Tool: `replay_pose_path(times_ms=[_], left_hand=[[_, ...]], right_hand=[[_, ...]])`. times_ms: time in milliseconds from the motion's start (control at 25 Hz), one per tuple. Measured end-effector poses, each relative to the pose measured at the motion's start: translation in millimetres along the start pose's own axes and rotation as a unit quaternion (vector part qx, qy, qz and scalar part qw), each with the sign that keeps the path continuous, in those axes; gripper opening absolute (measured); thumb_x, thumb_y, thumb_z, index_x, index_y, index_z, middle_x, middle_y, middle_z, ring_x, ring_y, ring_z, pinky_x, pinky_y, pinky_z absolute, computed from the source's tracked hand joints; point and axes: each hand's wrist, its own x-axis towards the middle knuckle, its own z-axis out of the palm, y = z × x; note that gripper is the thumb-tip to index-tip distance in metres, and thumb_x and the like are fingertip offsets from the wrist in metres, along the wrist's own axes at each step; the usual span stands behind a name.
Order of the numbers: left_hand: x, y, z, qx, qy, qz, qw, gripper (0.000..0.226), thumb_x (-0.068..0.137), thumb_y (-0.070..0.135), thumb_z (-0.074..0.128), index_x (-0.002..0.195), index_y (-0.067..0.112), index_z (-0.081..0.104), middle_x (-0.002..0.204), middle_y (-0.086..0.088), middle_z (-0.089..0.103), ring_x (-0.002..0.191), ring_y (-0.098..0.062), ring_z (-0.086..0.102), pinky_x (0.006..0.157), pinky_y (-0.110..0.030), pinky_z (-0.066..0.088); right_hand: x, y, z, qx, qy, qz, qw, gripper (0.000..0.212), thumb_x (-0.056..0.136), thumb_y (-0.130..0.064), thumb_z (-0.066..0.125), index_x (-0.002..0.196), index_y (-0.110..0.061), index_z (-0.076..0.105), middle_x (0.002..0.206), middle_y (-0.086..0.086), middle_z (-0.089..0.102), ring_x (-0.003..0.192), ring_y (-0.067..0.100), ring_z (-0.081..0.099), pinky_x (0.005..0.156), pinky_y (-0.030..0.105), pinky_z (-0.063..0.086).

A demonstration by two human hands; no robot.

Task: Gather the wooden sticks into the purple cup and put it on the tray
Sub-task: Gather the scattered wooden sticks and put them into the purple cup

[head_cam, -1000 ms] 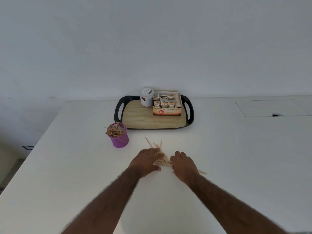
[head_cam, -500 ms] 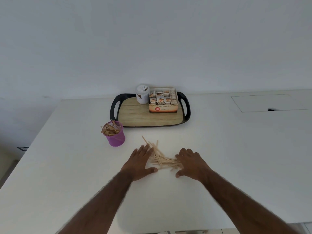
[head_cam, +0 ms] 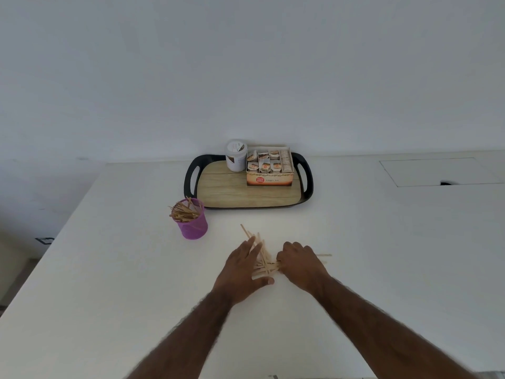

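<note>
Done so far: a thick bunch of wooden sticks (head_cam: 184, 210) already stands in the purple cup (head_cam: 192, 227).
Purple cup: upright on the surface (head_cam: 109, 269), just off the tray's front left corner and not on it.
Tray (head_cam: 191, 170): its front half is bare wood, with room for the cup; a white jar (head_cam: 236, 155) and a box of sachets (head_cam: 269, 168) take up the back.
Loose sticks (head_cam: 263, 262): a crossed, untidy pile lying flat in front of the tray, well apart from it and nearer the person.
Left hand (head_cam: 241, 269): grip wide, fingers straight and laid flat against the pile's left side, thumb stretched under its near edge.
Right hand (head_cam: 300, 265): knuckles up, fingers bent down over the pile's right side; their tips are hidden, so I cannot tell whether this grip holds any sticks.
Step in hand: most likely herding the scattered sticks into one bundle between the two hands.
Left to do: lift the bundle, drop it into the cup, then carry the cup onto the tray.
Progress: roughly midway, I judge, with the tray placement not yet begun.
</note>
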Motion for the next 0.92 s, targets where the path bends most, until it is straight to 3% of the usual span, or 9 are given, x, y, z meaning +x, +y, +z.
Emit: replay_pose_path(times_ms=[120,280,440,640,840,920], left_hand=[[-1.4,-3.4,-2.7,0.047,-0.035,0.036,0.998,0.094,0.089,0.066,0.057,0.162,0.030,0.011,0.170,0.004,0.009,0.156,-0.019,0.006,0.121,-0.031,0.001],[6.1,11.2,-10.3,0.081,0.029,0.049,0.995,0.055,0.097,0.038,0.058,0.148,0.021,0.046,0.145,-0.002,0.051,0.130,-0.021,0.047,0.112,-0.031,0.033],[7.3,15.2,-15.4,0.112,0.067,0.062,0.989,0.029,0.099,0.030,0.053,0.126,0.023,0.064,0.116,0.001,0.061,0.109,-0.021,0.055,0.099,-0.030,0.035],[7.4,15.6,-13.3,0.113,0.066,0.068,0.989,0.024,0.099,0.028,0.055,0.120,0.024,0.066,0.114,0.003,0.060,0.109,-0.020,0.054,0.095,-0.030,0.038],[6.0,7.8,-17.5,0.036,0.067,0.025,0.997,0.044,0.092,0.033,0.067,0.133,0.021,0.057,0.129,0.005,0.055,0.117,-0.020,0.051,0.100,-0.033,0.041],[6.6,2.5,-19.4,0.040,0.062,0.008,0.997,0.038,0.090,0.036,0.069,0.124,0.019,0.062,0.122,0.004,0.057,0.112,-0.020,0.052,0.096,-0.032,0.042]], right_hand=[[1.8,1.9,0.0,0.002,-0.014,-0.014,1.000,0.032,0.095,-0.034,0.060,0.121,-0.018,0.060,0.120,0.005,0.053,0.111,0.026,0.051,0.090,0.043,0.043],[3.2,-7.2,1.9,-0.026,-0.003,-0.025,0.999,0.016,0.096,-0.024,0.056,0.108,-0.015,0.062,0.111,0.007,0.055,0.103,0.027,0.054,0.081,0.042,0.041],[3.1,-8.9,2.6,-0.030,0.002,-0.012,0.999,0.012,0.094,-0.018,0.054,0.103,-0.014,0.061,0.108,0.008,0.057,0.099,0.029,0.055,0.076,0.041,0.038],[5.6,-13.8,3.8,-0.041,0.005,-0.024,0.999,0.019,0.095,-0.028,0.058,0.108,-0.014,0.061,0.110,0.007,0.057,0.101,0.028,0.056,0.079,0.042,0.040],[7.1,-14.4,1.1,-0.049,0.003,-0.019,0.999,0.017,0.095,-0.014,0.051,0.109,-0.013,0.060,0.111,0.009,0.057,0.101,0.030,0.056,0.080,0.043,0.041],[6.3,-13.3,0.5,-0.045,0.007,-0.020,0.999,0.017,0.095,-0.013,0.048,0.109,-0.013,0.059,0.112,0.009,0.058,0.100,0.030,0.056,0.080,0.044,0.041]])
